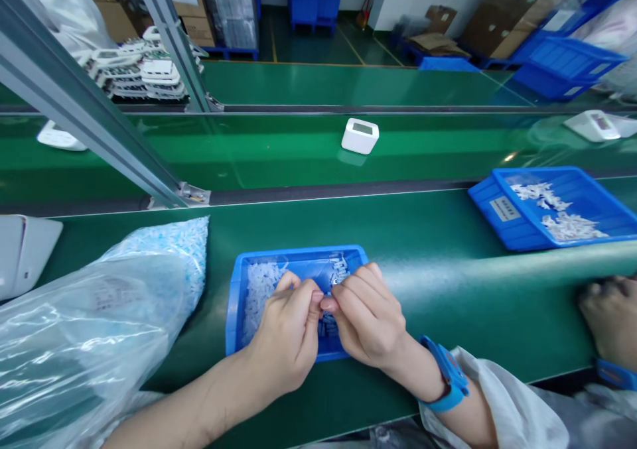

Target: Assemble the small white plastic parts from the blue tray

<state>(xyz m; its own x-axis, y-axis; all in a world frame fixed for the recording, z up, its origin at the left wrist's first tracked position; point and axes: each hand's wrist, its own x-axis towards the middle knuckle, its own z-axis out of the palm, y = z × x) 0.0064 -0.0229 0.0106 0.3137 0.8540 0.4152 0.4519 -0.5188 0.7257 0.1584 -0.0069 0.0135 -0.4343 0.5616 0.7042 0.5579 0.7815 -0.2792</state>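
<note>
Over a blue bin [298, 255] on the green bench, my left hand [293, 326] and my right hand [369, 313] meet with thumbs and fingertips pinched together. Whatever sits between the fingertips is too small and too covered to name. Small whitish translucent parts [259, 290] fill the bin's left side. Small white parts [339, 270] lie in its right side, partly hidden by my right hand. A blue strap [445, 376] circles my right wrist.
A clear plastic bag [94, 329] of pale blue bits lies left. Another blue bin [517, 220] holds white parts at right, near a co-worker's hand [612, 316]. A white device [360, 136] sits on the green belt beyond. A metal post [99, 97] slants across the left.
</note>
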